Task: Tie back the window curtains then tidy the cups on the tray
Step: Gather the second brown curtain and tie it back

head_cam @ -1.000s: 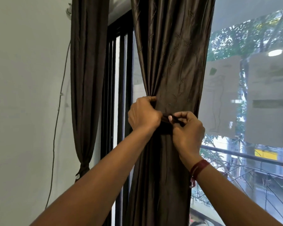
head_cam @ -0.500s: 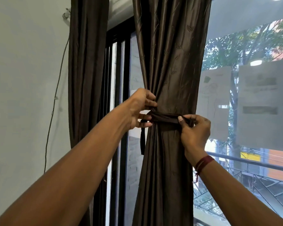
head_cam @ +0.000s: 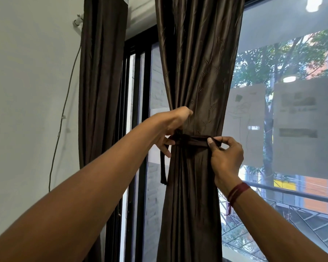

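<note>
**Head view, window corner.** A dark brown satin curtain (head_cam: 195, 82) hangs at ctr. It is gathered to a narrow waist at mid-height & fans wider above & below. A dark brown fabric tie-back band (head_cam: 194, 141) runs horizontally round that waist, tight against the folds. Its knotted part sits at the curtain's L edge. One loose tail (head_cam: 163, 167) hangs straight down just beside that edge, in front of the glass.

**L hand** (head_cam: 170, 127): reaches in from lower L, thumb side up against the cloth above the band. The fingers (head_cam: 167, 142) curl under & grip the band at the knot.

**R hand** (head_cam: 225, 156): comes up from lower R, back of hand toward camera. Thumb & forefinger pinch the band at the curtain's R edge, w/ the other fingers curled behind. The 2 hands hold the same band, one at each side of the gathered cloth, apart from each other. A dark red thread bracelet (head_cam: 236, 191) circles the R wrist.

**Surroundings:** a second dark brown curtain (head_cam: 102, 82) hangs at L, near a white wall (head_cam: 27, 91) w/ a thin dark cable (head_cam: 64, 110) running down it. A black window frame (head_cam: 138, 110) stands between the 2 curtains. To the R, pale paper sheets (head_cam: 305, 125) are stuck on the glass; their text is blurred & unreadable. Beyond the glass are a green tree (head_cam: 269, 72) & a metal balcony railing (head_cam: 291, 193).
</note>
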